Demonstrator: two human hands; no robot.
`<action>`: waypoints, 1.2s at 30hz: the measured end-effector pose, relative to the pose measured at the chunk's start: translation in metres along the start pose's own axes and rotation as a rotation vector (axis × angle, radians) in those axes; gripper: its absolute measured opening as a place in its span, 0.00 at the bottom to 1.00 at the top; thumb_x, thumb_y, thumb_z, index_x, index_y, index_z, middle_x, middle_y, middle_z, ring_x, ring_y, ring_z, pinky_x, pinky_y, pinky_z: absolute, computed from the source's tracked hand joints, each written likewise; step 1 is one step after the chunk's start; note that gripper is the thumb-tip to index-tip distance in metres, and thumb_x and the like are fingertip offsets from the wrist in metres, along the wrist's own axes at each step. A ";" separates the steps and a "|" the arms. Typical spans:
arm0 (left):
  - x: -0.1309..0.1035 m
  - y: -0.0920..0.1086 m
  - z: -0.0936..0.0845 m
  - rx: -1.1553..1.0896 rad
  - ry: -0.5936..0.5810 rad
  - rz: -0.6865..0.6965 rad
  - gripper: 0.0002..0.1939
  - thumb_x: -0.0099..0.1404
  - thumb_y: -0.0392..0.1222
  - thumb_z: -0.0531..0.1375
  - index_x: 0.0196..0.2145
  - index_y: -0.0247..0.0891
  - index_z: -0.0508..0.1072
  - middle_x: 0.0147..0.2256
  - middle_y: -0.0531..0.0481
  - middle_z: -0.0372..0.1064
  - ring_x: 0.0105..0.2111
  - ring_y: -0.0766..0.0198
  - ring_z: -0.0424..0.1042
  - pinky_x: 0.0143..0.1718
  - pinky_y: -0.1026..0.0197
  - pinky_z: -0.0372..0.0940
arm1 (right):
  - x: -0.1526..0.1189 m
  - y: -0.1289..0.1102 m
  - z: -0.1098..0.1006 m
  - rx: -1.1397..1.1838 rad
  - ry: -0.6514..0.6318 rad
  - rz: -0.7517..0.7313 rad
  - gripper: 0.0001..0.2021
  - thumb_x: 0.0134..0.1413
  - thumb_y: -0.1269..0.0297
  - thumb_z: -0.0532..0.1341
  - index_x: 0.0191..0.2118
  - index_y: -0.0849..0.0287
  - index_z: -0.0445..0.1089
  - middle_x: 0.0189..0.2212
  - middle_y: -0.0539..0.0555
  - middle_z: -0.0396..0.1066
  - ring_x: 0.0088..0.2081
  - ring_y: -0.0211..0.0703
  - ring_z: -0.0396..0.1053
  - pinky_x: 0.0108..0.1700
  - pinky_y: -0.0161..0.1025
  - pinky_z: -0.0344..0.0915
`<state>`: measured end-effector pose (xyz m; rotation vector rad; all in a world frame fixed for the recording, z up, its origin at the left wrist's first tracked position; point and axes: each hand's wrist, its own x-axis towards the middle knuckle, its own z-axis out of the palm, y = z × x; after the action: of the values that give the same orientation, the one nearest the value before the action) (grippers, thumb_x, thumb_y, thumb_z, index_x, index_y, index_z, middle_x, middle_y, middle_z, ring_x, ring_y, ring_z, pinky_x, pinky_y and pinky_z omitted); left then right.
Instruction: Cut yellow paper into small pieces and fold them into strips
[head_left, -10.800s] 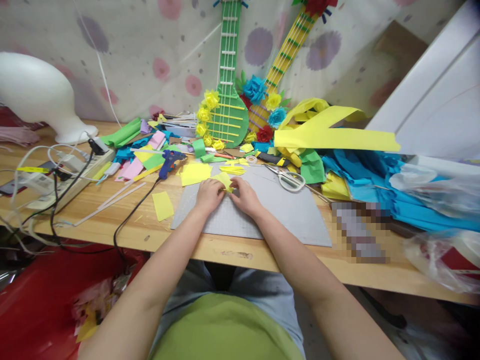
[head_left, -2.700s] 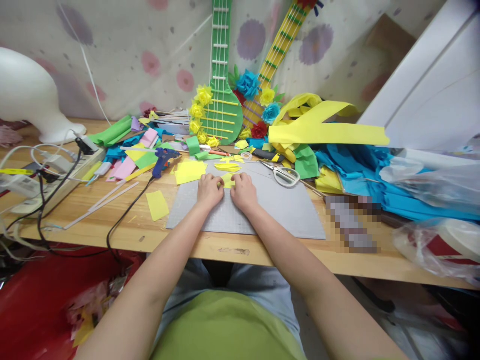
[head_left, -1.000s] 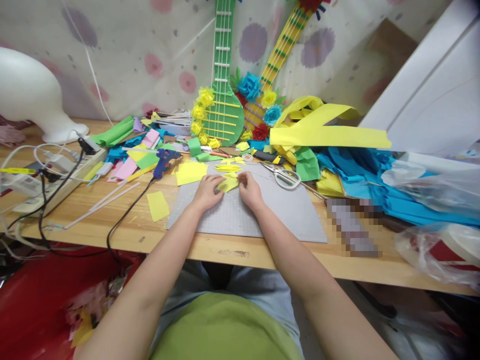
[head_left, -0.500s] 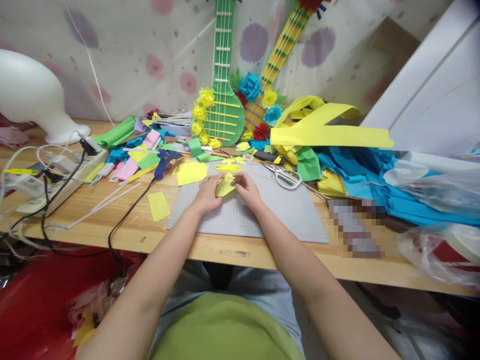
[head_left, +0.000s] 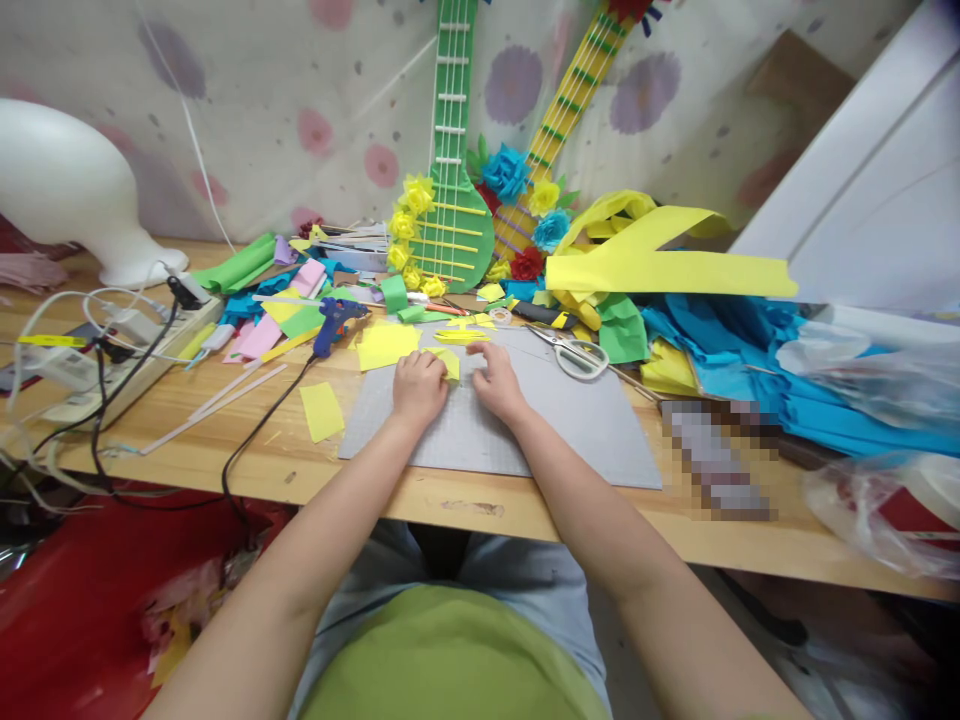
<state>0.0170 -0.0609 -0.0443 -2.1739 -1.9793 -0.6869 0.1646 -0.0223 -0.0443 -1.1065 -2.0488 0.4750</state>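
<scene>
My left hand (head_left: 420, 388) is closed on a small yellow paper piece (head_left: 451, 362), which pokes out past its fingertips over the grey mat (head_left: 480, 430). To the right, my right hand (head_left: 495, 380) is apart from the paper, its thumb and fingers spread with nothing between them. Several thin yellow folded strips (head_left: 461, 336) lie just beyond the hands. A yellow sheet (head_left: 386, 345) is at the mat's upper left corner, and another yellow piece (head_left: 322, 412) rests on the wood left of the mat.
Scissors (head_left: 574, 355) lie on the mat's right side. A blue glue gun (head_left: 335, 325) with a black cord is at left, near a power strip (head_left: 142, 360). Behind stand a green paper instrument (head_left: 454, 230) and a yellow one (head_left: 574, 95). Blue crepe paper (head_left: 750, 350) is heaped at right.
My right hand has let go of the yellow paper and opened, moving slightly away. The paper stays with my left hand, which now covers more of it. The view has shifted slightly.
</scene>
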 end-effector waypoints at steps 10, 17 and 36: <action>-0.001 0.001 0.000 -0.075 -0.073 -0.030 0.07 0.55 0.38 0.56 0.31 0.41 0.74 0.35 0.48 0.71 0.41 0.55 0.63 0.42 0.52 0.55 | -0.007 -0.001 0.006 -0.030 -0.127 0.052 0.19 0.44 0.74 0.56 0.46 0.57 0.61 0.33 0.51 0.71 0.40 0.43 0.61 0.45 0.40 0.58; -0.002 -0.005 -0.003 -0.176 -0.066 -0.066 0.12 0.53 0.39 0.58 0.37 0.41 0.74 0.38 0.50 0.72 0.42 0.56 0.64 0.45 0.54 0.56 | -0.004 0.000 0.009 -0.005 -0.106 0.118 0.16 0.46 0.74 0.57 0.43 0.56 0.61 0.30 0.49 0.72 0.37 0.43 0.62 0.42 0.39 0.57; 0.001 -0.012 0.004 -0.348 -0.040 -0.137 0.12 0.55 0.35 0.57 0.38 0.42 0.73 0.32 0.53 0.74 0.36 0.61 0.66 0.41 0.59 0.60 | -0.005 0.001 0.008 -0.082 -0.126 -0.050 0.18 0.45 0.78 0.54 0.44 0.57 0.62 0.33 0.51 0.71 0.39 0.44 0.60 0.42 0.39 0.58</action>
<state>0.0067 -0.0573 -0.0502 -2.2608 -2.1842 -1.0901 0.1612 -0.0254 -0.0524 -1.0947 -2.2178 0.4495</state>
